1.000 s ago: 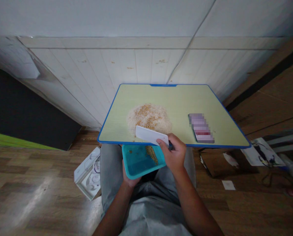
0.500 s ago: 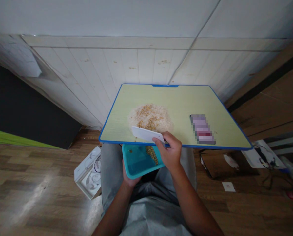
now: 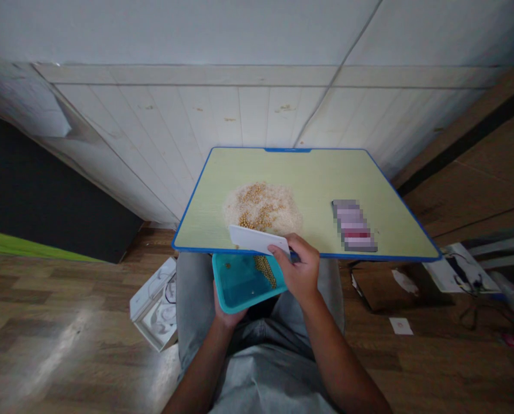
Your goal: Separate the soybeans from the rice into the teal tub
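Note:
In my right hand [image 3: 300,267] is a flat white scraper [image 3: 257,239], pinched at its right end and held on edge at the table's near rim. In front of it a pile of white rice-like grains [image 3: 285,215] mixed with yellow soybeans [image 3: 257,207] lies on the tabletop. My left hand [image 3: 230,315] grips a turquoise plastic tub [image 3: 235,287] from below, tilted under the table edge; most of its fingers are hidden beneath it. Soybeans [image 3: 265,271] lie gathered at the tub's right side, with a few single ones elsewhere in it.
The folding table [image 3: 326,172] has a pale green top with a blue rim. A pixelated phone [image 3: 354,226] lies on its right part. On the floor stand an open white box [image 3: 156,305] to the left and a brown cardboard box [image 3: 406,290] to the right.
The scraper has tipped and dropped slightly toward the near rim. Both hands hold the same things in nearly the same places; the whole view has shifted a little.

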A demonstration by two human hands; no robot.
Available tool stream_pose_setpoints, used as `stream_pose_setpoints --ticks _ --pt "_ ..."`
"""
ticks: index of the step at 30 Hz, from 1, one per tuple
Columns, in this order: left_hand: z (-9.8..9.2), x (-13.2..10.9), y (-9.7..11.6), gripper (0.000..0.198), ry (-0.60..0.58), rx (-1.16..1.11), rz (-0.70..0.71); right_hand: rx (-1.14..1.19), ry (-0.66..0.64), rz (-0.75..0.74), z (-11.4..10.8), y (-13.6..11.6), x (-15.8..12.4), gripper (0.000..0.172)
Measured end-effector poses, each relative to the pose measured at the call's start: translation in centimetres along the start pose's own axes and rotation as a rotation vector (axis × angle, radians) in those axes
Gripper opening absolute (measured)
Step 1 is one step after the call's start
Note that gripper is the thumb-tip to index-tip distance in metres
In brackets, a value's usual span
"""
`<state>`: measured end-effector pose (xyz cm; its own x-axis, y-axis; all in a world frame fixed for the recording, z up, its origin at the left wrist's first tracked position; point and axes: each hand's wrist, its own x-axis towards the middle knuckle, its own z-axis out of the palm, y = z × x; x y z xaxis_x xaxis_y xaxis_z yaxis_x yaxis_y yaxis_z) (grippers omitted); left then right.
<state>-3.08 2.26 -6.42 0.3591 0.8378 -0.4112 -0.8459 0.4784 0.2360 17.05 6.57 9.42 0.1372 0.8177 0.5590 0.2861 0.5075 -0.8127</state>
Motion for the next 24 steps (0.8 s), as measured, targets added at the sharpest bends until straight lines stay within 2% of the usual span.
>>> stream_pose_setpoints --ticks 9,14,18,24 --pt "0.0 0.1 0.0 0.069 0.041 -0.005 -0.001 0.005 -0.001 0.014 0.1 0.3 0.2 0.030" --pt "0.7 0.0 -0.1 0.065 0.052 -0.008 -0.003 0.058 -0.040 -0.003 0.0 0.0 0.1 0.024" --pt "0.7 0.0 -0.1 0.065 0.057 -0.008 0.000 0.045 0.048 -0.004 -0.4 -0.2 0.0 0.023" --pt "0.4 -0.2 -0.1 0.064 0.027 -0.014 0.000 -0.036 0.178 0.106 -1.2 0.3 -0.6 0.027"
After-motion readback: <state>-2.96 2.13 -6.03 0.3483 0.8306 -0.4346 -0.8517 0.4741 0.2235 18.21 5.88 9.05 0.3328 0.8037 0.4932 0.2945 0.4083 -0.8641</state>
